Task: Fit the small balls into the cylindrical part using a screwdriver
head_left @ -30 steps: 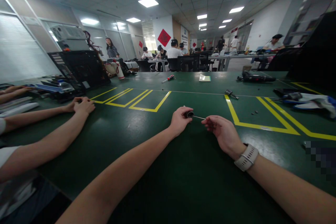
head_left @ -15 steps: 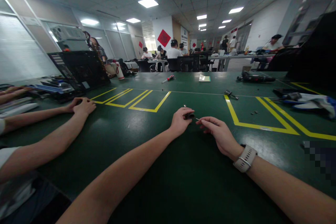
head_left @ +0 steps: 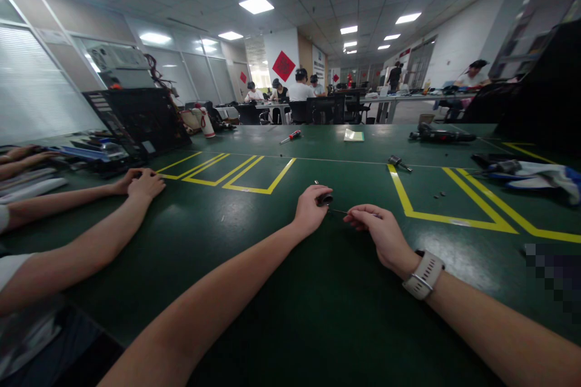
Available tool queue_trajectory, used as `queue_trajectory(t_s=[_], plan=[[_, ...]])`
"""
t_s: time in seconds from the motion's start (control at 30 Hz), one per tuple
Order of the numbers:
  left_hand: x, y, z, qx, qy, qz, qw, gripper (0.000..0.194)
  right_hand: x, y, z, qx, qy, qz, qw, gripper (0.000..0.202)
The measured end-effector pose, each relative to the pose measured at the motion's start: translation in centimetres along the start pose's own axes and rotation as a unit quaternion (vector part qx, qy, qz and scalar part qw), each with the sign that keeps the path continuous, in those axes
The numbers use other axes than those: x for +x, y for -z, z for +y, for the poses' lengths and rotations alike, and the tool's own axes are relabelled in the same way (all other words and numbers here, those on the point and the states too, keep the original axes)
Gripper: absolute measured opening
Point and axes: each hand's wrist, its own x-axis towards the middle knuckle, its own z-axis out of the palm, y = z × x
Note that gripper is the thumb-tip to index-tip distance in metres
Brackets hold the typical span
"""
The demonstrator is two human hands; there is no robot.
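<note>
My left hand (head_left: 309, 210) is closed around a small dark metal part (head_left: 325, 199) with a round, hollow end facing right. A short shiny piece sticks up above the fingers. In a pinch grip, my right hand (head_left: 373, 225) holds a thin metal rod (head_left: 338, 211) that points left toward the round part. The rod's tip lies just below and right of the part; whether they touch I cannot tell. Both hands are above the green table (head_left: 272, 266). A watch (head_left: 424, 275) with a pale strap is on my right wrist.
A similar metal part (head_left: 399, 162) lies by the yellow tape (head_left: 458, 220), with small dark bits (head_left: 439, 195) inside the outline. Farther back are a red-handled screwdriver (head_left: 290, 136), a notepad (head_left: 354, 135) and a dark tool (head_left: 442, 134). Gloves (head_left: 540, 175) lie right. A co-worker's hands (head_left: 144, 183) rest left.
My right hand has drawn slightly right, so more of the thin rod shows between the hands. The part in my left hand has shifted slightly left, its round end turned more into view.
</note>
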Motion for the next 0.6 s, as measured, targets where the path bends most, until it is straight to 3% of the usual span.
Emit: queue_trajectory(t_s=[0.23,0.5,0.6], plan=[[0.1,0.0,-0.3,0.014,-0.006,0.005,1.0,0.029,0.0,0.0,0.1,-0.012,0.014,0.006,1.0,0.018],[0.1,0.3,-0.2,0.111,0.047,0.032,0.992,0.025,0.4,0.2,1.0,-0.04,0.057,0.055,0.996,0.022],[-0.1,0.6,0.2,0.147,0.067,0.02,0.987,0.024,0.6,0.2,1.2,-0.062,0.064,0.061,0.994,0.022]])
